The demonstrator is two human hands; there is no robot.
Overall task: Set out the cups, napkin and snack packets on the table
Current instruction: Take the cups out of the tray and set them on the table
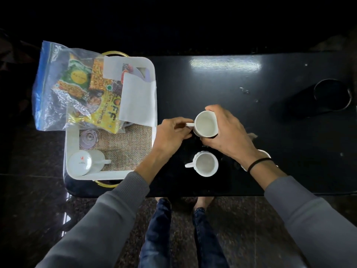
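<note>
Both hands hold one white cup (206,123) upright over the black table (289,151). My left hand (171,135) pinches its handle, and my right hand (228,132) wraps its far side. A second white cup (205,163) stands upright on the table just below it. A third white thing (263,152) shows partly behind my right wrist. In the white tray (72,136) at the left, another cup (85,162) lies upside down. A white napkin (138,97) rests in the tray. A clear zip bag of snack packets (77,88) leans over the tray's far left.
An upturned clear glass (88,139) sits on the burlap mat (125,147) in the tray. A black cup (331,97) stands at the table's far right. The table's front edge runs just above my knees.
</note>
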